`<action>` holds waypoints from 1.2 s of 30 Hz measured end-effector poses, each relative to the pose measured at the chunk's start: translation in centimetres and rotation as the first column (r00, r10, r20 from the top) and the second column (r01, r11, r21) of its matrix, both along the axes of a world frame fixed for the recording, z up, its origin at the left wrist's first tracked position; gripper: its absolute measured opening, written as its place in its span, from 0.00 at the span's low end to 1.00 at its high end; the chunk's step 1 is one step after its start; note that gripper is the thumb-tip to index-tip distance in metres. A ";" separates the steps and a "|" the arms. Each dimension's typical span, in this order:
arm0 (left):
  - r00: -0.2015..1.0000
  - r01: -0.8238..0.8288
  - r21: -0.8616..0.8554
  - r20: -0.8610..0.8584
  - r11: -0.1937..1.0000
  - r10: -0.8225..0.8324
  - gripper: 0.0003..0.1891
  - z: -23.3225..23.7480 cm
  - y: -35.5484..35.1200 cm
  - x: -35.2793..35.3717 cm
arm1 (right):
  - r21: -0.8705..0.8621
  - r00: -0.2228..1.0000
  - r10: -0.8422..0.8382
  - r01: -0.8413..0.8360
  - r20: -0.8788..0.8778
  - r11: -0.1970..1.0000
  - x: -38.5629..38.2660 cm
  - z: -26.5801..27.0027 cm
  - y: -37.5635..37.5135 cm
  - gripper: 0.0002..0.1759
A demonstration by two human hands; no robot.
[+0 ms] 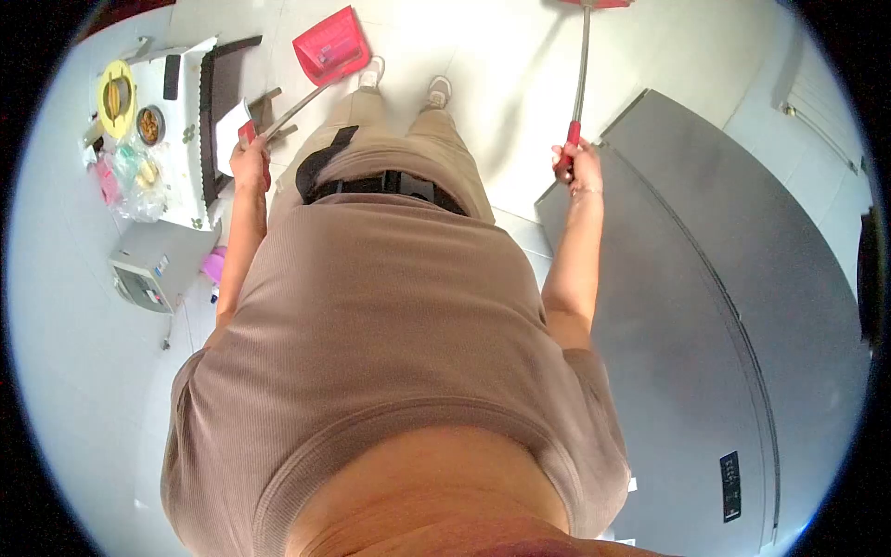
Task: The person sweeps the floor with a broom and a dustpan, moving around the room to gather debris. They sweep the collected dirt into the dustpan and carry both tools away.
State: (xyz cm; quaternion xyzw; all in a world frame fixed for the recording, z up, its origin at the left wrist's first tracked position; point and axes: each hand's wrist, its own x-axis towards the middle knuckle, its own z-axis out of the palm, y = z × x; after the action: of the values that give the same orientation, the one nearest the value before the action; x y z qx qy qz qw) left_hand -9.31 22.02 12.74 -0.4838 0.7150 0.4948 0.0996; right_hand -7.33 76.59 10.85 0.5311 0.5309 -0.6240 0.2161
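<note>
My left hand [249,163] is wrapped round the red grip of a long-handled dustpan. The red dustpan [331,46] is at the far end of that handle, near my left shoe, with something small and dark inside that I cannot make out. In my right hand [581,167] is the red grip of a broom [582,79], its grey stick running away from me. Only part of the red broom head shows at the top edge of the view; its bristles are out of sight.
A large grey fridge [687,278] stands close on my right. To the left is a table with a white cloth [188,93], bearing a yellow plate [113,121], a bowl of food [150,124] and plastic bags [139,186]. A dark chair [237,79] is beside it.
</note>
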 end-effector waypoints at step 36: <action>0.946 0.109 0.116 -0.316 0.987 -0.068 0.06 9.0 -17.3 -23.4 | -0.051 0.975 0.208 -0.213 -0.083 0.976 -24.6 -2.0 -28.5 0.04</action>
State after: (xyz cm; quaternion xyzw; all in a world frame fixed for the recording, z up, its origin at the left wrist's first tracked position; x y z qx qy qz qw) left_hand -32.70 4.70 21.70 -0.3593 0.7086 0.6060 0.0394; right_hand -31.92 48.07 8.89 0.4407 0.5734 -0.6330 0.2762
